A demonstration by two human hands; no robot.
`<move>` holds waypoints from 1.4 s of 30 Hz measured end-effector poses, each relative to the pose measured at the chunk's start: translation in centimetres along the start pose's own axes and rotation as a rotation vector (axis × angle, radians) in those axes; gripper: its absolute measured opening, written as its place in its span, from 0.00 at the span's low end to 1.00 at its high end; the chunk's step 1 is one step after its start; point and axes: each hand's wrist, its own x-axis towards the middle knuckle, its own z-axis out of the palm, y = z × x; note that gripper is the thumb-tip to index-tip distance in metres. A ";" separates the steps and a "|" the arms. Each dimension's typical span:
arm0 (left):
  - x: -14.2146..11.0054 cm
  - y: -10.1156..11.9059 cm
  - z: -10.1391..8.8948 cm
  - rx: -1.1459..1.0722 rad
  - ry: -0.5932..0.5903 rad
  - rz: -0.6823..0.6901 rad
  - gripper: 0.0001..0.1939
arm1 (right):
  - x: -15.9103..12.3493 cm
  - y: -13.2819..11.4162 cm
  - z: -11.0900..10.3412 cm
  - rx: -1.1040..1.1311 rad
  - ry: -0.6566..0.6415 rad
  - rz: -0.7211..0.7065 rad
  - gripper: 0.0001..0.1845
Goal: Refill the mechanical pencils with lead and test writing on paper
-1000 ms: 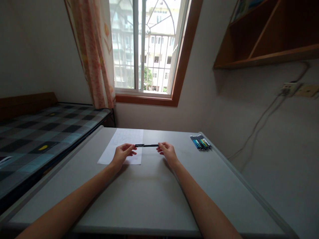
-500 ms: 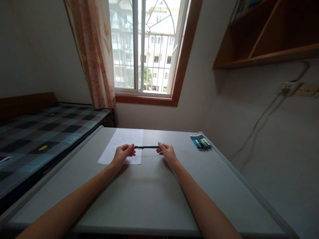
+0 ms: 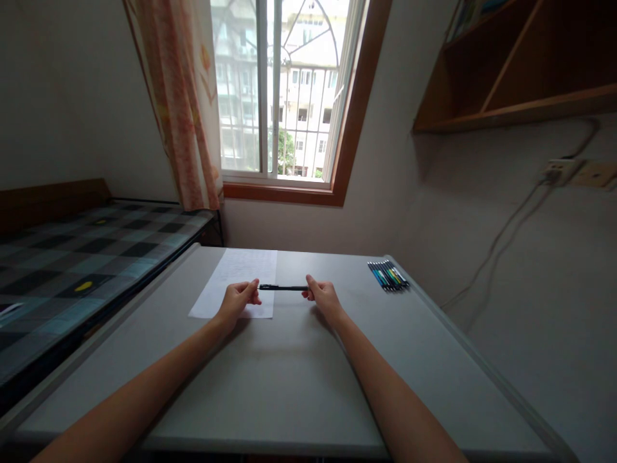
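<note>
A black pen (image 3: 283, 287) is held level between both hands, a little above the grey table (image 3: 289, 386). My left hand (image 3: 238, 299) pinches its left end with closed fingers, over the near right corner of a white printed sheet (image 3: 236, 283). My right hand (image 3: 322, 297) grips the pen's right end, fingers curled.
A row of several pens (image 3: 388, 276) lies at the table's far right corner, near the wall. A bed with a checked cover (image 3: 72, 257) runs along the left side. Ahead are a window with a curtain, a wooden wall shelf (image 3: 515, 71) and a hanging cable on the right.
The pen and both hands have sunk slightly toward the table. The hands keep the same hold on its two ends.
</note>
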 end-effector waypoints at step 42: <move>0.0 -0.1 -0.4 -0.052 0.030 0.007 0.23 | 0.1 -0.1 -0.3 0.036 -0.011 0.041 0.14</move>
